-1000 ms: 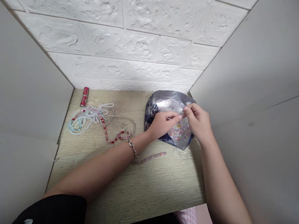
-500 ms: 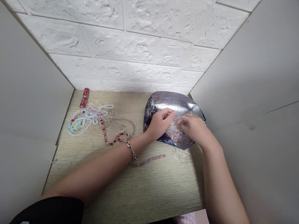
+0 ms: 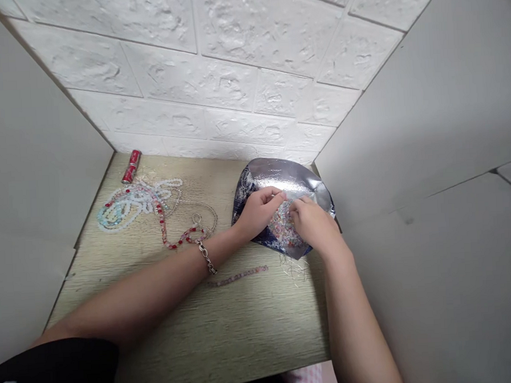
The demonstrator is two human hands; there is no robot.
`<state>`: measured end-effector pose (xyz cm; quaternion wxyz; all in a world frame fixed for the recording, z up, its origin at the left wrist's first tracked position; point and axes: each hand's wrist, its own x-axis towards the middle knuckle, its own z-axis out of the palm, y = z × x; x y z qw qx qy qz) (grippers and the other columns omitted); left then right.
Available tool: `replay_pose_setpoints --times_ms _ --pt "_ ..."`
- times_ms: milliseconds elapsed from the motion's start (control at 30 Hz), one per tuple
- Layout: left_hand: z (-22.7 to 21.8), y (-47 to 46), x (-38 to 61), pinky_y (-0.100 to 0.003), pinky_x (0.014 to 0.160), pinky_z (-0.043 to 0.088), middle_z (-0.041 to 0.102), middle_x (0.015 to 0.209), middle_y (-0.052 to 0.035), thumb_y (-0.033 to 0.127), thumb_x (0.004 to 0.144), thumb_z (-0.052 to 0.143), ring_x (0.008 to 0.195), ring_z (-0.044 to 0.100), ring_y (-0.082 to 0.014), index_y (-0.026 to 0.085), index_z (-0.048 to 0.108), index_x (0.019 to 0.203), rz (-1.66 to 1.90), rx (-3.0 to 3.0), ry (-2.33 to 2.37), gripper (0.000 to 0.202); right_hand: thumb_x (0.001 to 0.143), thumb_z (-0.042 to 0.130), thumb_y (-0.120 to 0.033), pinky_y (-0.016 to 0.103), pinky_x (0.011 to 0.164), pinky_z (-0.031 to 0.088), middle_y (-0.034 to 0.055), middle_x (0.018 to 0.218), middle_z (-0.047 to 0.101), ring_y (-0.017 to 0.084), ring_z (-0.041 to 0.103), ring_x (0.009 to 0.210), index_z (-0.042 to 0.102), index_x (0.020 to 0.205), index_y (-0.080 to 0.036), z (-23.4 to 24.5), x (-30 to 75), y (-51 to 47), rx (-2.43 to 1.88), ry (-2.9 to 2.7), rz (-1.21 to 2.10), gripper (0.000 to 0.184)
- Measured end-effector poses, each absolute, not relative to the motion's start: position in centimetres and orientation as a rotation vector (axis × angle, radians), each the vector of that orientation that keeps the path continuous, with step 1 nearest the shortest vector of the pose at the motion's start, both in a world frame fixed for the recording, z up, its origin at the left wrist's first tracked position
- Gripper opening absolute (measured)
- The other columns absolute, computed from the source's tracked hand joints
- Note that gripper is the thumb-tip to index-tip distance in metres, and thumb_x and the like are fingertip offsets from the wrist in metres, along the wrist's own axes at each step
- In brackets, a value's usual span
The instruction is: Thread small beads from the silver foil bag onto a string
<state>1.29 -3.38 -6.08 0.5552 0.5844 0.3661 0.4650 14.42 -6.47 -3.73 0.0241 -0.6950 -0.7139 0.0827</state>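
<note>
Small multicoloured beads lie in a silver-lined bag.

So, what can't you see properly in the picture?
All in the head view:
Left hand: anything between its fingertips is too small to tell.
Right hand: its own knuckles and back partly hide its fingertips.
Loose beads: partly covered by the hands, and too tiny to count.
Red cylinders: any writing is too small to read.
Pink checked cloth: cut off by the bottom edge.

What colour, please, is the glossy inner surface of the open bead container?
Silver-grey: the glossy inner surface shows best in the head view.
</note>
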Motion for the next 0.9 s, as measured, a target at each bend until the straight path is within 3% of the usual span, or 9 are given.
replay_pose_setpoints --times_ms 133,333,567,700,900 --pt "-6.3 -3.1 1.2 -0.019 0.045 0.029 0.037 0.045 0.0065 0.034 0.074 0.048 0.043 0.034 -0.0043 0.014 0.052 0.068 1.091 1.299 0.899 0.021 0.085 0.025 -0.023 0.027 0.051 0.029 0.0083 0.096 0.050 0.017 0.049 0.074 0.046 0.087 -0.018 -3.8 14.8 -6.3 -2.136 -2.035 0.233 0.021" --pt "-6.5 -2.9 1.2 -0.018 0.038 0.027 0.030 0.043 0.0087 0.027 0.074 0.046 0.036 0.029 -0.0029 0.017 0.039 0.060 1.075 1.103 0.812 0.019 0.086 0.025 -0.029 0.029 0.063 0.034 0.0070 0.077 0.051 0.017 0.046 0.070 0.044 0.069 -0.018 -3.9 15.5 -5.4 -1.872 -1.923 0.175 0.028" --pt "-6.6 -2.7 1.1 -0.017 0.036 0.024 0.035 0.045 0.0078 0.022 0.072 0.043 0.036 0.035 -0.0030 0.016 0.035 0.058 1.092 1.052 0.761 0.017 0.079 0.036 -0.019 0.029 0.073 0.035 0.0074 0.085 0.048 0.017 0.046 0.080 0.043 0.077 -0.017 -3.9 15.8 -5.5 -1.719 -1.818 0.244 0.007" --pt "-6.7 -2.7 1.1 -0.017 0.037 0.024 0.033 0.045 0.0081 0.022 0.071 0.043 0.036 0.032 -0.0026 0.016 0.035 0.058 1.079 1.041 0.752 0.016 0.082 0.029 -0.017 0.028 0.071 0.035 0.0074 0.086 0.047 0.016 0.045 0.080 0.041 0.080 -0.017 -3.4 15.9 -5.6 -1.713 -1.707 0.221 0.012" --pt "-6.4 -3.1 1.1 -0.016 0.036 0.021 0.028 0.045 0.0085 0.022 0.070 0.045 0.036 0.024 -0.0017 0.016 0.036 0.058 0.996 1.059 0.764 0.016 0.084 0.033 -0.032 0.027 0.063 0.034 0.0024 0.065 0.046 0.015 0.044 0.064 0.036 0.059 -0.019 -2.8 16.4 -5.7 -1.780 -1.809 0.248 0.028"
